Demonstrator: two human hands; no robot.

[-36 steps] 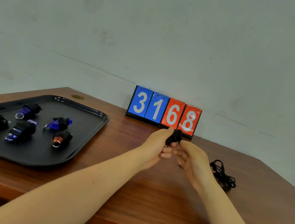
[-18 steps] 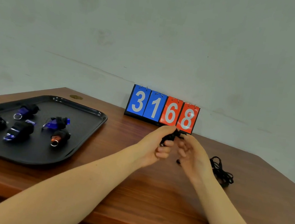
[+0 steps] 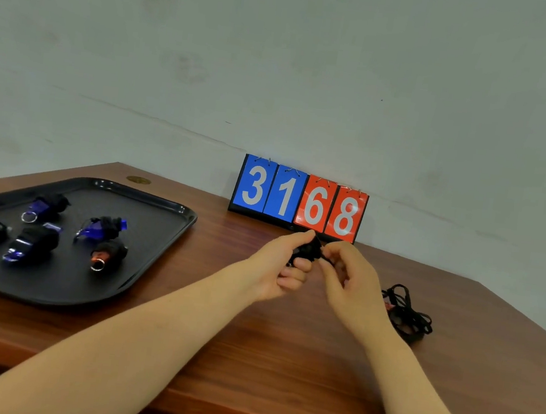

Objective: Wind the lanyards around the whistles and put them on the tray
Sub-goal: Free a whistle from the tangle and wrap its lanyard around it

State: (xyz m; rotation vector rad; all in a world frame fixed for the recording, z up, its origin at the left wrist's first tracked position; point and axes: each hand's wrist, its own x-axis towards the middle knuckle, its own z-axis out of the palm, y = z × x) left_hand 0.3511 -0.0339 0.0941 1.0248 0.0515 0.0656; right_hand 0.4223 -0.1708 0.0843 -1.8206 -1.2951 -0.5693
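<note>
My left hand (image 3: 283, 266) grips a whistle (image 3: 309, 250) wrapped in black lanyard, held above the table in front of the number board. My right hand (image 3: 348, 280) pinches the lanyard end right beside it. Most of the whistle is hidden by my fingers. A black tray (image 3: 143, 261) at the left holds several wound whistles, among them a blue one (image 3: 100, 228) and an orange one (image 3: 106, 254). To the right on the table lies a whistle with a loose black lanyard (image 3: 406, 312).
A flip number board (image 3: 299, 199) reading 3168 stands at the back against the wall. The wooden table (image 3: 281, 361) ends in a near edge below my forearms. A small brass disc (image 3: 138, 180) sits behind the tray.
Both hands stayed together in front of the board. My right hand's fingers shifted around the bundle, working the lanyard, and a dangling end seen half a second ago is no longer visible.
</note>
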